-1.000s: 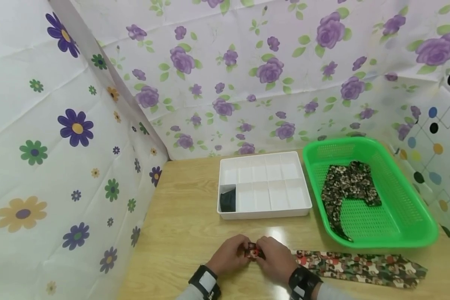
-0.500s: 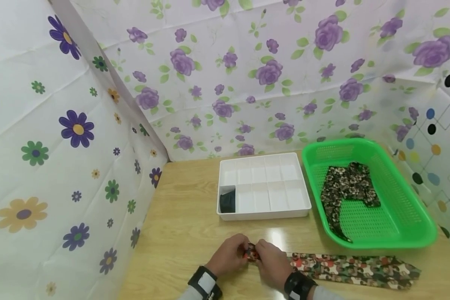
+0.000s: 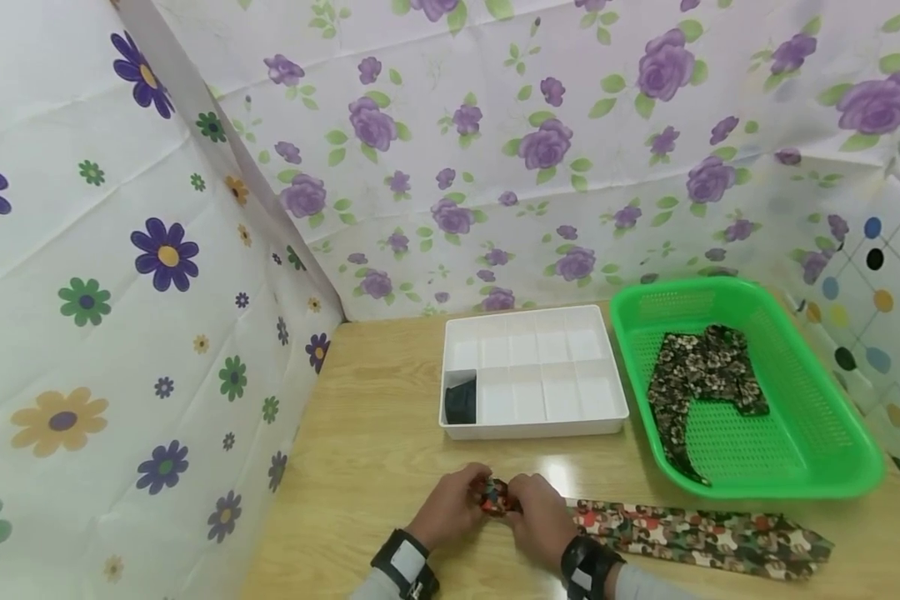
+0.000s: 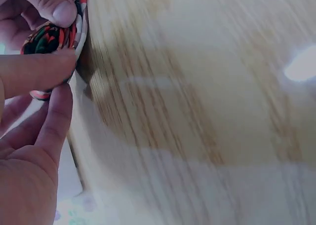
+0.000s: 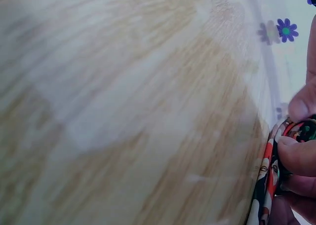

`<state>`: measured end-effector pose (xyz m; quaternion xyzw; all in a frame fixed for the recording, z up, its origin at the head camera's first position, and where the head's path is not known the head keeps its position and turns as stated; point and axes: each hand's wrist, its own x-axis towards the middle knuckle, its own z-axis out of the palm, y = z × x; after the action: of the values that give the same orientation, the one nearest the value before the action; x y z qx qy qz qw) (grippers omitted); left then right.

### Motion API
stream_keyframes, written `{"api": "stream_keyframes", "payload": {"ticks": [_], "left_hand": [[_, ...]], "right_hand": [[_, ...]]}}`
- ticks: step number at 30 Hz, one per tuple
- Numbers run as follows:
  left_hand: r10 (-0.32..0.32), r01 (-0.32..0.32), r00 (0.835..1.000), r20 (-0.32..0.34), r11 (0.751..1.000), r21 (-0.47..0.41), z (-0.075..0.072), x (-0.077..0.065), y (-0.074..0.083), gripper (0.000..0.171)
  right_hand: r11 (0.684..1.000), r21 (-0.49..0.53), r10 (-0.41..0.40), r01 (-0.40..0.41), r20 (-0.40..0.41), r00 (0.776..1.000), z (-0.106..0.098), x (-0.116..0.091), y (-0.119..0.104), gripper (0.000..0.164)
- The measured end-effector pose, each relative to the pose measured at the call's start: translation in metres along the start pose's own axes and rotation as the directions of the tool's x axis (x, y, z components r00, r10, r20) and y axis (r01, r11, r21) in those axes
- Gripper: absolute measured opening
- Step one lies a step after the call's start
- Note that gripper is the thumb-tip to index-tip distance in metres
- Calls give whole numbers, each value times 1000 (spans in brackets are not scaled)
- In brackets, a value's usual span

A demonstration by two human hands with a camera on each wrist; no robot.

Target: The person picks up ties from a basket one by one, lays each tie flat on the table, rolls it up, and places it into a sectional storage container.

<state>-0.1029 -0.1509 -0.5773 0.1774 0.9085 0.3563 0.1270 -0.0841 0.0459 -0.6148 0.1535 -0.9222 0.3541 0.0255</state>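
A necktie (image 3: 697,535) with a red, green and white cartoon print lies flat to the right, its wide pointed end farthest out. Its other end is wound into a small roll (image 3: 493,497) between my hands. My left hand (image 3: 447,507) pinches the roll from the left with thumb and fingers. From the right, my right hand (image 3: 543,518) grips it where the flat strip runs in. In the left wrist view, the coiled layers (image 4: 45,40) show edge-on between the fingertips. The right wrist view shows the strip (image 5: 264,185) leading up to the coil beneath the right fingers.
Behind the hands stands a white divided tray (image 3: 532,431) with a dark rolled cloth (image 3: 461,402) in its front left compartment. A green basket (image 3: 817,417) at the right holds a dark floral necktie (image 3: 701,367). Flower-printed sheets (image 3: 435,167) hang around the wooden table (image 3: 360,450).
The necktie's pointed end has slid left toward the hands, and the roll between the fingers has turned and looks slightly larger. Tray and basket stand as before; the head view has shifted slightly.
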Motion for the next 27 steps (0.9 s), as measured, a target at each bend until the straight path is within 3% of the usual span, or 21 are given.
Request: {"api": "stream_keyframes", "payload": {"ticks": [3, 7, 12, 18, 24, 27], "left_hand": [[-54, 54, 999, -2, 993, -102, 0, -1, -4, 54], [-64, 58, 998, -16, 969, -242, 1, -1, -8, 47], [31, -40, 999, -37, 959, -281, 4, 3, -5, 28], [118, -126, 991, -55, 974, -187, 8, 8, -1, 24], [112, -112, 993, -22, 993, 24, 8, 14, 6, 25], [109, -110, 994, 14, 989, 97, 8, 17, 10, 25]], "right_hand": [[1000, 15, 4, -4, 27, 1000, 0, 1, 3, 29], [999, 32, 12, -13, 57, 998, 0, 2, 6, 24], [999, -10, -38, 38, 16, 999, 0, 4, 12, 19], [991, -16, -130, 131, 26, 991, -4, 8, 21, 24], [991, -8, -131, 135, 191, 973, -14, 15, 27, 19], [990, -23, -129, 137, 213, 969, -23, 18, 25, 19]]}}
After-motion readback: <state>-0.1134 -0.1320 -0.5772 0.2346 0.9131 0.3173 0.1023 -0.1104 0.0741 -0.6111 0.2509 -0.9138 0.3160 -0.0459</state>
